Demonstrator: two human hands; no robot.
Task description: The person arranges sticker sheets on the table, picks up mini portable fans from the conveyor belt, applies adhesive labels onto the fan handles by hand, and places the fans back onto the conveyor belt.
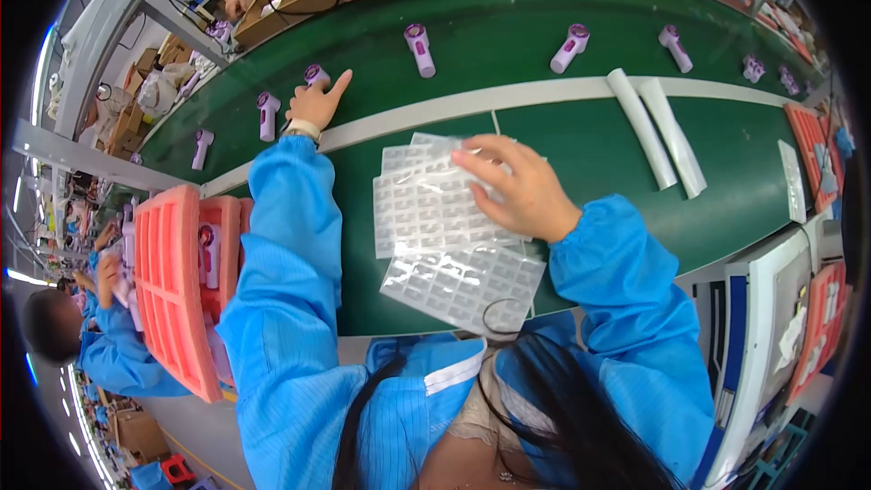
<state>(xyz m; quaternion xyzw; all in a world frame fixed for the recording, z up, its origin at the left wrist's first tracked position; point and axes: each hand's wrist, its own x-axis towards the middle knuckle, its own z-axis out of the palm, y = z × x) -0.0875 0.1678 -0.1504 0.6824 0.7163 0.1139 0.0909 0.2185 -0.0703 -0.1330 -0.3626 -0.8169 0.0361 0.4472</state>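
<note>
Left hand (314,107): reaches past the white rail (399,118), thumb spread wide, fingers at a purple device (315,73); whether they close on it, I cannot tell.
Right hand (524,191): curls over the clear sheets (408,209), perhaps to steady them; pinch or mere touch, I cannot tell.
Clear sheets: overlap before the body (the nearest lies askew), likely for short reach.
White rolls (642,130): lie alongside, off to the right.
</note>
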